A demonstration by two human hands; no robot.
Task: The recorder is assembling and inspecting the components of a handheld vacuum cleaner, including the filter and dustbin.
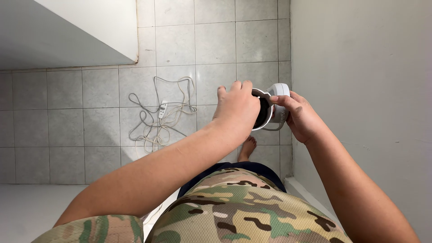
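i see the round white device point(274, 108), dark inside its open face, held up between both hands just beside the wall point(360, 90) on the right. my left hand point(236, 110) is curled over its left rim, covering part of the dark opening. my right hand point(299, 117) grips the white body from the right, forefinger laid across the front. far below, left of the hands, a tangle of pale cable point(157, 112) lies on the grey tiled floor point(67, 126).

Two hands point(236, 108) point(300, 118), one white round device point(270, 108), one cable tangle point(159, 114).
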